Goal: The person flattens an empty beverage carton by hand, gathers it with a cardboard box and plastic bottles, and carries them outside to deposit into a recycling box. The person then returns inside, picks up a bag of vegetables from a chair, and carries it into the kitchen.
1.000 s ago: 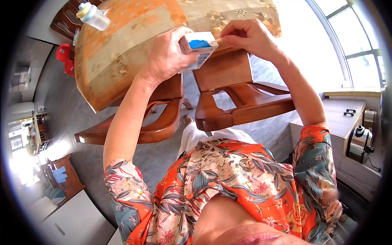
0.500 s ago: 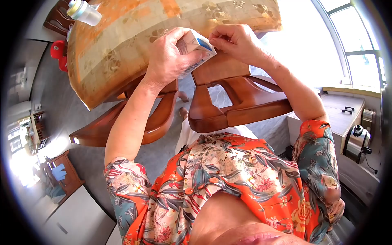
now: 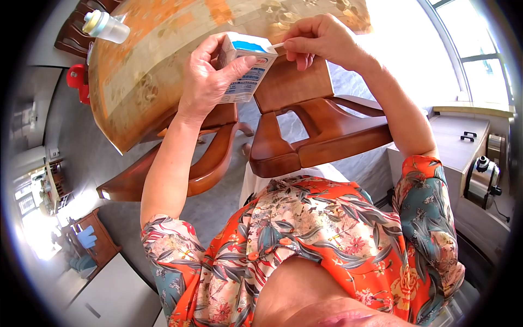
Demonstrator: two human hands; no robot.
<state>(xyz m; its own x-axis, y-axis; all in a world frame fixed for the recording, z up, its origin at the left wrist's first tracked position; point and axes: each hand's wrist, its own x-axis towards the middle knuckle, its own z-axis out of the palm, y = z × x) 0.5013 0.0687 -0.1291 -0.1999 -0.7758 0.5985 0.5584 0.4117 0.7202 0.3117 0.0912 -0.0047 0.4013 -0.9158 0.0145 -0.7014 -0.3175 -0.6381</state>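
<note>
My left hand (image 3: 210, 73) grips a small white cardboard box (image 3: 248, 79) with blue print and a blue patch on its upper face. The thumb presses on the near side, and the fingers behind the box are partly hidden. At the box's right corner, my right hand (image 3: 321, 41) pinches a thin white strip (image 3: 279, 46) between thumb and forefinger. Whether this strip is a flap of the box or a separate piece, I cannot tell. Both hands are raised near the table edge, above a wooden chair (image 3: 327, 131).
A table with a patterned cloth (image 3: 147, 76) stands ahead. On its far left is a bottle with a yellow and blue lid (image 3: 109, 27). A second wooden chair (image 3: 212, 158) is close by on the left, a red object (image 3: 78, 83) beyond. At right stands a cabinet (image 3: 455, 144).
The box has turned so more of its blue-marked face and printed side show. My left hand has shifted slightly left; my right hand has risen a little, with the white strip now visible.
</note>
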